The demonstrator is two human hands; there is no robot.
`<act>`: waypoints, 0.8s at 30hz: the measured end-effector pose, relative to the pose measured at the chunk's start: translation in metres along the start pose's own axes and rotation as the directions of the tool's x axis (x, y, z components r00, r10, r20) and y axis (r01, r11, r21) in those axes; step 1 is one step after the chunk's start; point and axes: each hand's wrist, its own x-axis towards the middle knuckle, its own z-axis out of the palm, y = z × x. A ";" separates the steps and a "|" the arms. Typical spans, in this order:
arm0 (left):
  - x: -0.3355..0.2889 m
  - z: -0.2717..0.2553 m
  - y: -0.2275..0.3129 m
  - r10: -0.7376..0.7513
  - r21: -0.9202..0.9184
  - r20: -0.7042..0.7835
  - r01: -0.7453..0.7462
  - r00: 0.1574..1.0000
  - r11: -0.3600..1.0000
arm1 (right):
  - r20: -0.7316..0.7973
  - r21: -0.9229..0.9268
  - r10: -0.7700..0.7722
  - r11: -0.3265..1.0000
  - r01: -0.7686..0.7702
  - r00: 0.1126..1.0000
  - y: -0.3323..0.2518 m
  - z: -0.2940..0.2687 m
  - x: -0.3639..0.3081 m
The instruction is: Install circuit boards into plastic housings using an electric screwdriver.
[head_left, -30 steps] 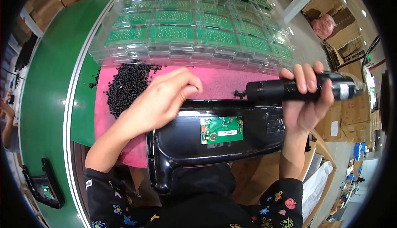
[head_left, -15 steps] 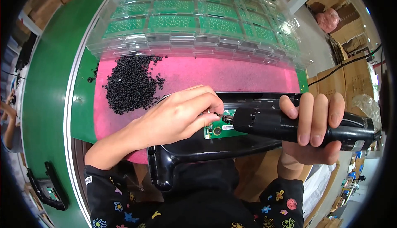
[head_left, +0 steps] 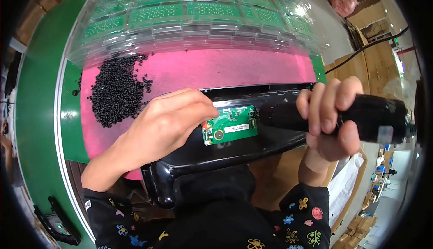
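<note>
My right hand (head_left: 333,120) is wrapped round a black electric screwdriver (head_left: 376,116) lying nearly level, its nose pointing left. The tip is by the right edge of a green circuit board (head_left: 232,134) with a white label and a round part. This board sits in a long, glossy black plastic housing (head_left: 203,153) with a curved arm at its left end. My left hand (head_left: 173,118) reaches over the housing, fingers bent together at the board's upper left corner. Whatever those fingertips hold, if anything, is hidden.
A heap of small black screws (head_left: 115,91) lies on the pink mat (head_left: 198,68), left of the housing. Behind it, stacked clear plastic trays (head_left: 180,28) hold green boards. Another black housing (head_left: 58,224) rests at lower left. Cardboard boxes (head_left: 354,71) stand to the right.
My left fingers have parted from the screwdriver tip and moved left to the board's corner. The screwdriver has shifted toward the board's right edge, uncovering the board. The whole view has shifted somewhat.
</note>
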 end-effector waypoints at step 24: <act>0.003 0.003 0.012 -0.132 0.332 0.342 0.012 0.931 0.943 | 0.060 0.018 0.252 0.967 -0.253 0.966 0.020 0.002 0.005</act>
